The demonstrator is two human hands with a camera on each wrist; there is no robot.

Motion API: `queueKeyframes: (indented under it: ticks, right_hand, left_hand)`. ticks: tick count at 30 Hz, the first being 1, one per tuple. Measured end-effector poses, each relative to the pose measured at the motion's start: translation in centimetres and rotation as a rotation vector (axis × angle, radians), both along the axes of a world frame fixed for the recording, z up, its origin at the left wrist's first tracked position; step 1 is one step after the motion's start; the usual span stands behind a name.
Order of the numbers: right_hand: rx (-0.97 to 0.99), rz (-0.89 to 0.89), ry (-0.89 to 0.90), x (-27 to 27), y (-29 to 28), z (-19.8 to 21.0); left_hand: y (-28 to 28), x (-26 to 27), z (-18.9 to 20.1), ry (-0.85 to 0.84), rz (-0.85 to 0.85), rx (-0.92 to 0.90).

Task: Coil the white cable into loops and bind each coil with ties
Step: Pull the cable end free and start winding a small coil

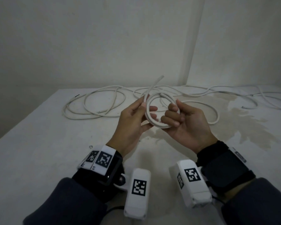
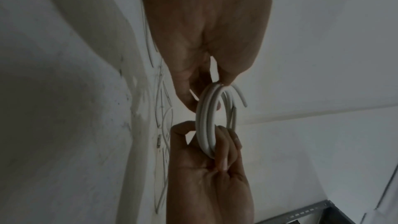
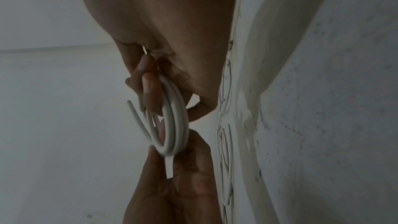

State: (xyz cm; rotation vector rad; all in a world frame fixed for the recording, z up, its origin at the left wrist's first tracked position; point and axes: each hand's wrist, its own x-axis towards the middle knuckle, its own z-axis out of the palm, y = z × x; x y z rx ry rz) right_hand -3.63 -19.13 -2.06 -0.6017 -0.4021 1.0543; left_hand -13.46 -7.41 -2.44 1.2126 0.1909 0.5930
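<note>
A: Head view first. Where is the white cable?

B: Most of it sprawls in loose curves over the far part of the tabletop, trailing off to the right. One end has been wound into a small coil, held in the air between both hands, above a stained patch of the surface.

A: And the hands?

B: The left hand pinches the coil's left side between thumb and fingers, curled round the strands; the free cable end sticks up and away from that grip. The right hand closes its thumb and curled fingers on the coil's right side. Both wrists carry dark straps and white camera housings with black-and-white markers.

A: The left wrist view?

B: The left hand fills the top, its fingertips nipping the top of the coil. Two strands lie side by side. The right hand comes up from below, fingers wrapped round the bottom of the loops. The cut end curves off to the right.

A: The right wrist view?

B: Mirrored. The right hand above grips the coil with bent fingers and thumb. The left hand below pinches its lower edge. The loose end pokes out left. More cable lies dimly on the tabletop at right.
</note>
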Motion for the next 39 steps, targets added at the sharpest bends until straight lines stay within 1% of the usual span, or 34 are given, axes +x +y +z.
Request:
queueKeyframes:
  ticks: [3,5,7,10,13,19,22,24,28,32,35,39]
  right_hand:
    - [-0.083,0.061,-0.064,-0.3,0.1,0.0]
    - [-0.090,0.090,-0.070,-0.4,0.2,0.0]
    - [-0.082,0.105,-0.070,-0.3,0.1,-0.1]
    - [-0.095,0.125,-0.093,-0.2,-0.2,0.0]
    - [-0.116,0.136,-0.101,-0.5,-0.2,0.2]
    - [-0.135,0.118,-0.140,-0.8,0.0,0.1]
    - [-0.121,0.028,-0.114,-1.3,0.4,-0.1]
    - [-0.104,-0.012,-0.128,-1.4,0.4,-0.2]
    - [-0.088,0.016,-0.217,-1.7,0.5,-0.2]
    - [-0.097,-0.028,-0.202,-2.0,0.8,-0.3]
    - [-0.112,-0.071,-0.184,-1.8,0.8,-0.3]
    - [-0.154,-0.073,-0.234,-1.8,0.6,-0.5]
  left_hand:
    - [0.3,0.0,0.2,-0.035,-0.071,-0.052]
    - [0.5,-0.2,0.4,-0.044,-0.124,-0.090]
    - [0.7,-0.3,0.6,-0.045,-0.179,-0.090]
    - [0.9,-0.4,0.7,-0.020,-0.238,-0.086]
    - [1.1,-0.6,0.9,0.024,-0.264,-0.122]
    - [1.0,-0.7,1.1,0.094,-0.248,-0.083]
    - [1.0,-0.5,1.3,0.129,-0.172,-0.037]
    - [1.0,-0.6,1.4,0.149,-0.128,-0.014]
    - [1.0,-0.7,1.4,0.197,-0.092,-0.001]
    - [1.1,-0.5,1.2,0.220,-0.055,0.005]
    - [1.0,-0.4,1.0,0.223,-0.032,0.044]
    - [0.9,-0.6,1.0,0.243,-0.045,0.126]
